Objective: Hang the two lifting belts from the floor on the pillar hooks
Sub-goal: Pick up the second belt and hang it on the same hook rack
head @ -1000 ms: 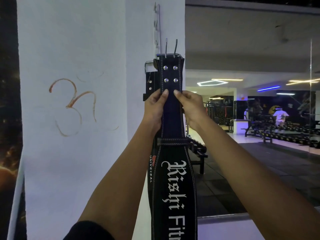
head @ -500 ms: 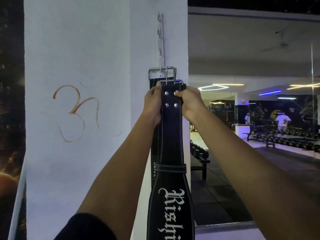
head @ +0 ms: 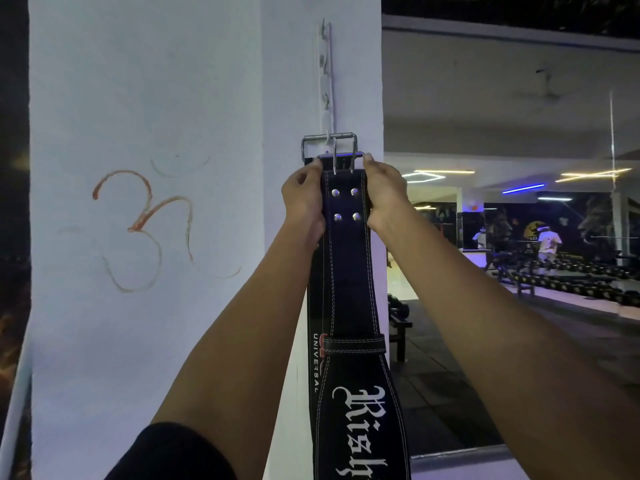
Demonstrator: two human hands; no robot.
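A black lifting belt [head: 349, 271] with white lettering hangs down the white pillar [head: 145, 98]. My left hand [head: 304, 199] and my right hand [head: 384, 195] grip its top end on either side, just below the steel buckle [head: 329, 143]. The buckle frame sits against the lowest hook of a white hook rail [head: 327, 74] on the pillar's narrow face; whether it bears on the hook I cannot tell. Behind this belt a second black belt [head: 314, 368] printed "UNIVERSAL" shows as a narrow strip along the left edge; its top is hidden.
An orange symbol [head: 142, 226] is painted on the pillar's wide face. To the right a mirror wall [head: 519, 237] reflects dumbbell racks [head: 581, 282], benches and a person in white. Dark rubber floor [head: 450, 393] lies below.
The buckle, whose prongs stood upright a second ago, has flipped over and now lies against the lowest hook. Both hands slid up from the rivets to the belt's top end.
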